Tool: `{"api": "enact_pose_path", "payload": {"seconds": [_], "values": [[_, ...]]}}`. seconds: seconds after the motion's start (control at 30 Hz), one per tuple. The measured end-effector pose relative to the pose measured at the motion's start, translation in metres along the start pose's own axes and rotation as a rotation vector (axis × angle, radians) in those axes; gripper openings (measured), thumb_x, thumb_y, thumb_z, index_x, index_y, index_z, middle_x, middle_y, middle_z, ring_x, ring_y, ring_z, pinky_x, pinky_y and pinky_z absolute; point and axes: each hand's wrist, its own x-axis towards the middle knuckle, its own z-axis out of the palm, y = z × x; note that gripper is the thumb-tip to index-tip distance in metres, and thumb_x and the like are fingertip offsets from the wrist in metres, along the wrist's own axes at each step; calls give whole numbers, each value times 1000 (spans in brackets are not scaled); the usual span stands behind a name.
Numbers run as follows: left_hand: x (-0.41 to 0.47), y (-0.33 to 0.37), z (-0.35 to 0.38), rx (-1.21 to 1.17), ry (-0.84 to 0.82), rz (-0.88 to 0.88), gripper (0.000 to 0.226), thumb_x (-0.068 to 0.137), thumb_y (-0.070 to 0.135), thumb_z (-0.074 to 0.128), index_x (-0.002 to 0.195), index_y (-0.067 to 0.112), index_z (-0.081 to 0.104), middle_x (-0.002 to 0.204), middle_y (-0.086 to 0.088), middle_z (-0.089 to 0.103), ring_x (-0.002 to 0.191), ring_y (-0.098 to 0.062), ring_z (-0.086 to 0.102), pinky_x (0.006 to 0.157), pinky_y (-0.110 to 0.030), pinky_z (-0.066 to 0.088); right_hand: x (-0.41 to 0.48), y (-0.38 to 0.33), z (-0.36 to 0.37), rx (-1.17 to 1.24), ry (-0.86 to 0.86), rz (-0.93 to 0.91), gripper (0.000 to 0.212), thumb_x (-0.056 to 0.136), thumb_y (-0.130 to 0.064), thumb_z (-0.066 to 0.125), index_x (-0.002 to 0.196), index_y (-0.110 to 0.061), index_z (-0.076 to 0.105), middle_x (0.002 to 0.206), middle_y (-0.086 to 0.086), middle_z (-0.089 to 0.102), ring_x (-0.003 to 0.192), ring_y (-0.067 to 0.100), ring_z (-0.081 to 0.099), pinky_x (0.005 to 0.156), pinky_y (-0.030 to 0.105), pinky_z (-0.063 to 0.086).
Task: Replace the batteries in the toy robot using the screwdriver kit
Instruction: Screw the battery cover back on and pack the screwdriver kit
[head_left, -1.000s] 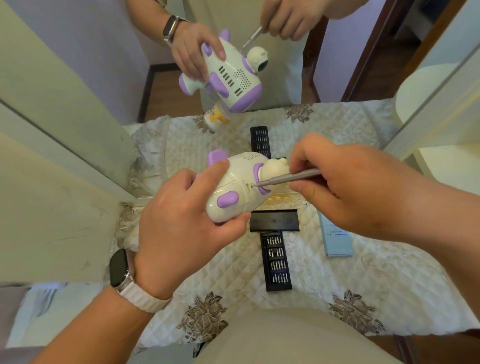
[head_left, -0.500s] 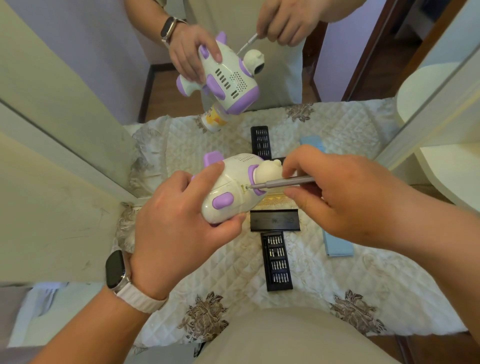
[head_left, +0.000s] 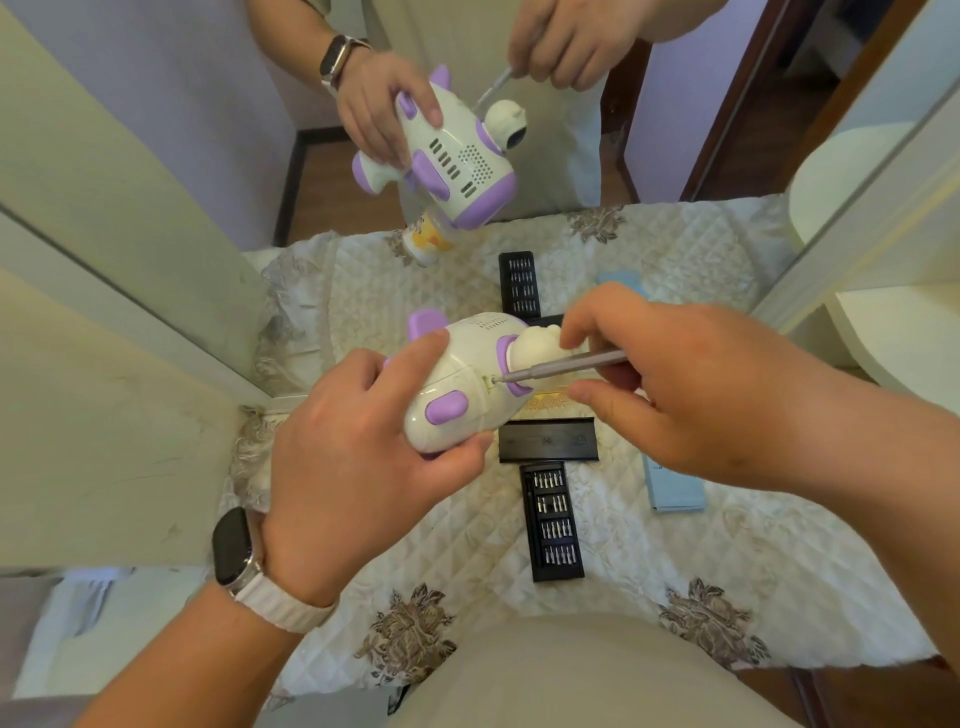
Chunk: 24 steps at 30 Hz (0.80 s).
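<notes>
A black rectangular bit tray (head_left: 553, 522) lies on the quilted surface (head_left: 457, 551). Above it, the left hand (head_left: 353, 457) wraps its fingers round the glossy, rounded cream-and-purple toy robot (head_left: 462, 395). The right hand (head_left: 691, 395) pinches a slim metal screwdriver (head_left: 566, 366), tip against the shell.

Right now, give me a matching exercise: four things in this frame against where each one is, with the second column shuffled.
1 toy robot
2 screwdriver
3 bit tray
4 smartwatch

A on the quilted cloth
B gripped by the left hand
C on the left wrist
D held in the right hand

Pairs: 1-B, 2-D, 3-A, 4-C
</notes>
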Motion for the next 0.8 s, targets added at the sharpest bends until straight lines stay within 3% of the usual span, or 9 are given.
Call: {"api": "enact_pose_path", "payload": {"seconds": [0.1, 0.27, 0.37, 0.43, 0.53, 0.67, 0.8], "values": [[0, 2, 1, 8, -6, 3, 69, 64, 58, 76, 126, 31, 62, 83, 0, 57, 71, -20, 58, 54, -34, 49, 0, -1, 1, -14, 60, -50, 16, 88, -41, 44, 94, -27, 49, 55, -17, 42, 43, 4, 41, 40, 19, 29], [-1, 0, 3, -3, -15, -8, 69, 65, 62, 71, 126, 32, 61, 84, 0, 58, 72, -21, 58, 54, -33, 49, 0, -1, 7, -82, 166, -83, 34, 92, -46, 38, 83, -18, 56, 51, -17, 33, 36, 3, 28, 33, 23, 28], [-3, -2, 3, -10, -14, -6, 69, 65, 62, 71, 126, 32, 61, 84, 0, 57, 72, -21, 58, 54, -34, 49, 1, 1, 13, -135, 173, -63, 43, 92, -51, 35, 76, -18, 57, 49, -14, 39, 37, 11, 33, 34, 23, 31], [-3, -2, 4, -14, -7, -3, 68, 66, 62, 70, 126, 32, 61, 83, 0, 57, 72, -20, 57, 54, -33, 49, 0, 2, 12, -88, 138, -38, 42, 91, -56, 34, 86, -22, 59, 51, -18, 36, 40, 3, 33, 37, 21, 27], [-2, -2, 5, -22, -12, -15, 69, 67, 63, 66, 127, 32, 59, 83, -1, 58, 72, -20, 58, 54, -33, 49, -2, 2, 8, -27, 55, -30, 37, 86, -60, 36, 107, -31, 46, 54, -20, 33, 42, -2, 35, 42, 16, 23], [-1, -1, 6, -25, -34, -33, 70, 66, 64, 67, 128, 32, 62, 84, 0, 58, 72, -19, 57, 55, -32, 49, -2, 5, 7, -6, 30, -10, 22, 86, -48, 42, 100, -31, 45, 57, -17, 43, 48, 3, 44, 44, 17, 28], [-2, 1, 9, -10, -41, -24, 71, 64, 60, 73, 127, 30, 63, 82, 1, 56, 70, -19, 57, 53, -30, 47, -1, 4, 9, -21, 48, -7, 29, 88, -45, 40, 95, -21, 54, 52, -18, 38, 44, 6, 43, 41, 21, 30]]}}
